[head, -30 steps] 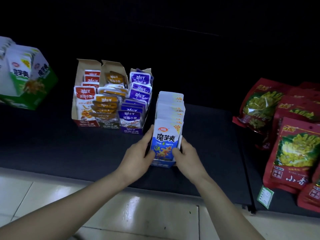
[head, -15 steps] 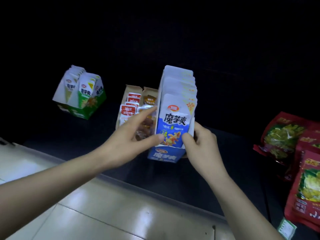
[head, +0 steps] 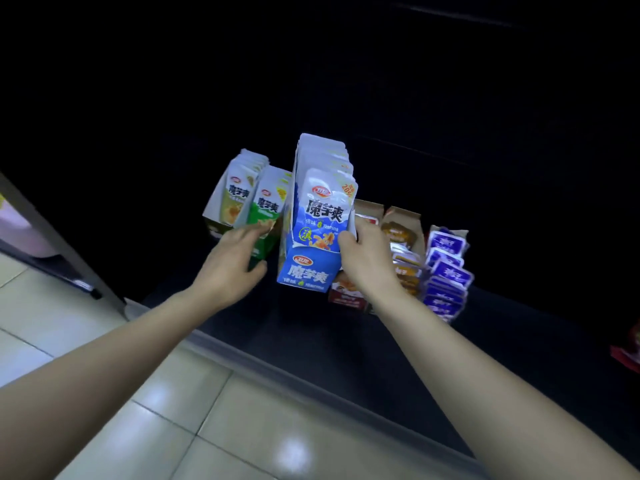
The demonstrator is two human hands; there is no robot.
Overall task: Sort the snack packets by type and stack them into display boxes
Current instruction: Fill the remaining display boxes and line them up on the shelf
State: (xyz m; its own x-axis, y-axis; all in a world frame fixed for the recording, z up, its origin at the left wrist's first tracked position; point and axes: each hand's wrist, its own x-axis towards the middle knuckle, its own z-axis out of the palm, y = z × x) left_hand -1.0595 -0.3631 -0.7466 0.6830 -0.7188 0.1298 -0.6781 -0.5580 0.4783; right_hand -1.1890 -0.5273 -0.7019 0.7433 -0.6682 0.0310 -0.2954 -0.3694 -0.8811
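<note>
A blue display box full of blue-and-white snack packets is lifted above the dark shelf. My right hand grips its right side, thumb on the front. My left hand reaches to the green display box, its fingers touching that box's lower front. Beside the green box stands a row of yellow packets in the same carton.
Right of the blue box sit boxes of red, orange and purple packets on the dark shelf. A red bag shows at the right edge. Pale floor tiles lie below, a dark post at left.
The blue box has been carried left, from the shelf to beside the green box. My left hand has let go of it and reached to the green box.
</note>
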